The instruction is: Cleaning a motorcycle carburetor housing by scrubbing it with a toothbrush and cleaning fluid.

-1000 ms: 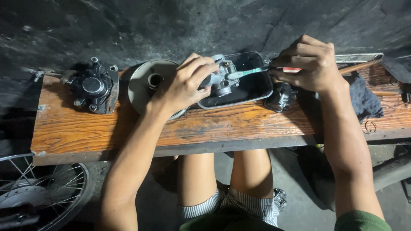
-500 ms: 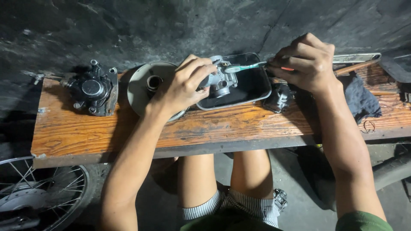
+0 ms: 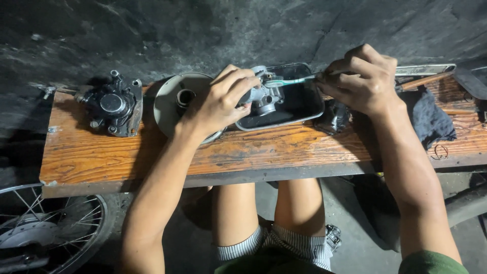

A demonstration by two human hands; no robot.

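Metal carburettor body, small and grey (image 3: 264, 94), is sitting clenched in the left hand (image 3: 220, 104), held just above the dark rectangular metal tray (image 3: 309, 104) on the orange-stained wooden bench plank (image 3: 152, 152). The right hand (image 3: 362, 81) is pinching a pale green plastic toothbrush (image 3: 289, 80), its bristle end touching the casting. What the tray is holding beneath the part is too dark to tell. Slipping looks like the main risk: a greasy casting could be sliding out of those fingers and knocking the tray. Beside it, a round grey metal dish (image 3: 170, 104) is holding a short dark cylinder (image 3: 185, 96); a black brake caliper (image 3: 112, 104) is lying farther left.
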